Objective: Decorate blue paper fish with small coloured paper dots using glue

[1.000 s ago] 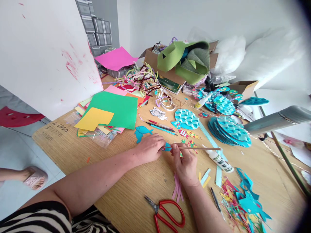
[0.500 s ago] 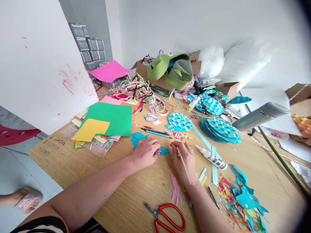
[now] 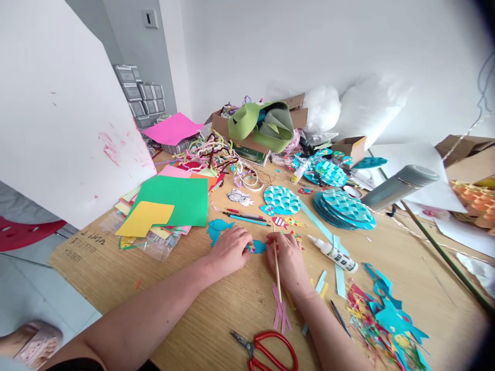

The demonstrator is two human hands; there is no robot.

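While finished scaled discs (image 3: 344, 208) pile at one o'clock, the left hand (image 3: 231, 251) holds a small blue fish (image 3: 258, 248), the right hand (image 3: 289, 260) pinches a thin stick (image 3: 277, 273); decorating looks unfinished.

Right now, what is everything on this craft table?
Light wooden table: one, tan, under everything.
Small blue paper fish: one, blue, between the hands.
Thin wooden stick: one, tan, in the right grip.
Red-handled scissors: one, red, near edge.
White glue bottle: one, white, right of hands.
Woven paper discs: several, turquoise, centre right.
Paper sheets: a pile, green and yellow topmost, left.
Tangled pipe cleaners: many, mixed colours, back.
Cardboard box with green fabric: one, brown, back.
Grey metal cylinder: one, grey, right.
Paper scraps: many, mostly blue, near right.
Left hand: one, on the fish.
Right hand: one, holding the stick.
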